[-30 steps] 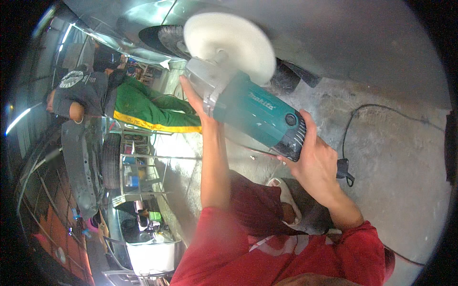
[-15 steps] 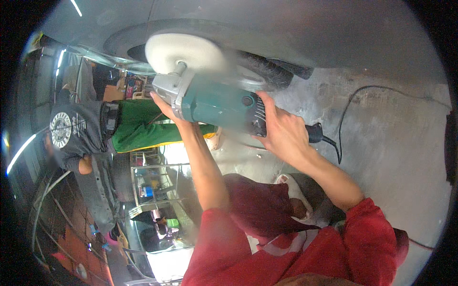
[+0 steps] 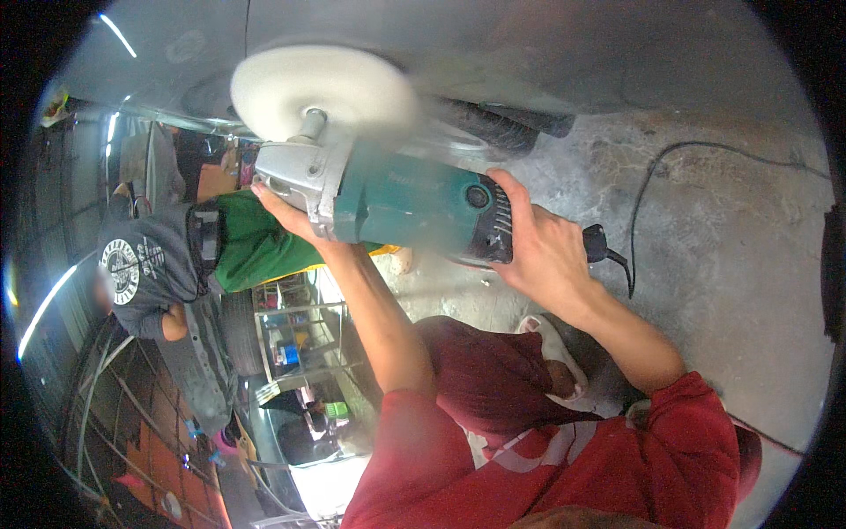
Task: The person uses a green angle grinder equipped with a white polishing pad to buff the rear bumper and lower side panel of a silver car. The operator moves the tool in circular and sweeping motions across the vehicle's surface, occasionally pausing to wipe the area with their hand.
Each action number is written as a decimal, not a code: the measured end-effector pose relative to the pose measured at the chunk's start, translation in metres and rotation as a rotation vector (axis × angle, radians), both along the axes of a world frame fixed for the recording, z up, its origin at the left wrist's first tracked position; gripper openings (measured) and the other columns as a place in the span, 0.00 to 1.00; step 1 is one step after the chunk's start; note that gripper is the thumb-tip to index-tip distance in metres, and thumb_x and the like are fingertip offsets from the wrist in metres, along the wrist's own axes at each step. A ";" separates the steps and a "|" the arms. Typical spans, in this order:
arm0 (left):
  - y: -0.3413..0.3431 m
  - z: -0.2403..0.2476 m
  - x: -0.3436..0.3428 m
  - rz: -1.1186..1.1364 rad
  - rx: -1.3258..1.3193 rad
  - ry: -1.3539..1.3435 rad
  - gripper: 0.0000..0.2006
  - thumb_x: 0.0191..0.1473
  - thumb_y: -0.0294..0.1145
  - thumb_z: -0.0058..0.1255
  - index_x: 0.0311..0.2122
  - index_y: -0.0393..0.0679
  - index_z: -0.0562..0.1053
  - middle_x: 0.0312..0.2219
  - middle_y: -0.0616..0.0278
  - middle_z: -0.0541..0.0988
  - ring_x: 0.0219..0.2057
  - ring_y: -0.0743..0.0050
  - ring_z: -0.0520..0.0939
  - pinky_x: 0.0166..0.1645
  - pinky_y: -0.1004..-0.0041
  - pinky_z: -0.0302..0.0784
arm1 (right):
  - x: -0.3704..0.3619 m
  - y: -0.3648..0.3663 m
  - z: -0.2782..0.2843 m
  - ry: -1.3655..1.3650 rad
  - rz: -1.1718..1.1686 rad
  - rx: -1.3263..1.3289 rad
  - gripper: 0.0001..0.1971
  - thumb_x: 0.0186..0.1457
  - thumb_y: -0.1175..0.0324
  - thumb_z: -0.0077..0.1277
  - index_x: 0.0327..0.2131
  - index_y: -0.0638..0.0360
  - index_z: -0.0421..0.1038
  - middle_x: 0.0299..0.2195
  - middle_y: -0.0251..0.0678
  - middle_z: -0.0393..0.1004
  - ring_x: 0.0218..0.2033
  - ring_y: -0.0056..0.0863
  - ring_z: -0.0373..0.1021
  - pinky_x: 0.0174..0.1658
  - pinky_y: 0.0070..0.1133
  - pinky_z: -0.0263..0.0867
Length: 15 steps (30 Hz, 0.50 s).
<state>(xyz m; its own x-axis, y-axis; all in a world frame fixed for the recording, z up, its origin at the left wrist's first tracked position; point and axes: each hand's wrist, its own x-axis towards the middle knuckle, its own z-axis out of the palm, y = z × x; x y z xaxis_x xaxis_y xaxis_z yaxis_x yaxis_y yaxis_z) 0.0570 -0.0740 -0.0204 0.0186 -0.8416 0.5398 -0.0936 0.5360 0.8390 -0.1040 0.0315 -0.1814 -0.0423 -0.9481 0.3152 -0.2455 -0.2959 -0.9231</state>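
Observation:
A teal rotary polisher point(image 3: 410, 201) with a silver gear head lies across my two hands. Its round white pad point(image 3: 322, 88) faces a dark grey car body panel point(image 3: 529, 48), partly in front of the wheel area; blur on the pad looks like spinning. I cannot tell whether pad and panel touch. My left hand point(image 3: 295, 216) is closed under the gear head, its far fingers hidden by the tool. My right hand point(image 3: 546, 242) wraps the rear black end, thumb on top, near where the cord comes out.
A black cord point(image 3: 652, 172) loops over the grey concrete floor point(image 3: 723, 264) at right. On the left another person in a dark shirt point(image 3: 163, 260) and green trousers stands near a metal rack point(image 3: 295, 326) and a tire point(image 3: 238, 331). My sandalled foot point(image 3: 555, 353) is below the polisher.
The polisher and both hands have shifted; its pad end has moved left and slightly up across the panel, and its rear end a little right. Both hands keep their hold.

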 end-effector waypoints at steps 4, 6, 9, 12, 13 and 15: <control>-0.011 0.004 0.017 0.094 0.002 0.053 0.34 0.59 0.62 0.24 0.57 0.41 0.59 0.52 0.45 0.68 0.51 0.54 0.72 0.54 0.55 0.70 | 0.004 -0.008 0.002 -0.011 -0.005 -0.032 0.48 0.34 0.71 0.64 0.59 0.53 0.46 0.27 0.51 0.73 0.29 0.51 0.73 0.30 0.38 0.68; -0.009 0.001 0.022 0.023 0.012 0.029 0.33 0.60 0.61 0.24 0.57 0.41 0.59 0.52 0.47 0.68 0.51 0.54 0.72 0.54 0.55 0.70 | 0.005 -0.014 0.007 0.023 0.040 0.032 0.47 0.34 0.71 0.64 0.59 0.54 0.47 0.27 0.51 0.73 0.29 0.50 0.72 0.30 0.38 0.67; -0.015 -0.009 0.023 0.077 -0.027 0.094 0.33 0.60 0.60 0.28 0.58 0.41 0.58 0.52 0.48 0.67 0.51 0.53 0.71 0.55 0.55 0.69 | 0.013 -0.029 -0.008 0.033 0.050 -0.002 0.46 0.35 0.69 0.64 0.58 0.52 0.49 0.26 0.50 0.73 0.28 0.51 0.72 0.29 0.38 0.66; -0.014 -0.022 0.035 0.182 -0.022 0.099 0.35 0.59 0.62 0.31 0.58 0.39 0.59 0.53 0.48 0.66 0.52 0.55 0.70 0.56 0.57 0.68 | 0.014 -0.037 -0.017 0.094 0.086 0.066 0.45 0.35 0.67 0.64 0.58 0.50 0.50 0.28 0.50 0.74 0.28 0.51 0.72 0.30 0.38 0.67; -0.013 -0.025 0.036 0.210 -0.016 0.075 0.35 0.59 0.62 0.32 0.58 0.39 0.58 0.53 0.49 0.65 0.52 0.55 0.69 0.56 0.58 0.67 | 0.015 -0.038 -0.025 0.068 0.060 0.028 0.43 0.37 0.67 0.61 0.58 0.50 0.50 0.27 0.51 0.74 0.28 0.51 0.73 0.31 0.39 0.68; -0.008 -0.030 0.031 0.260 0.003 0.066 0.35 0.59 0.62 0.32 0.57 0.38 0.59 0.53 0.50 0.64 0.53 0.57 0.68 0.57 0.59 0.66 | 0.015 -0.036 -0.046 0.011 0.011 -0.057 0.40 0.40 0.67 0.55 0.59 0.49 0.49 0.25 0.53 0.75 0.28 0.49 0.74 0.31 0.39 0.69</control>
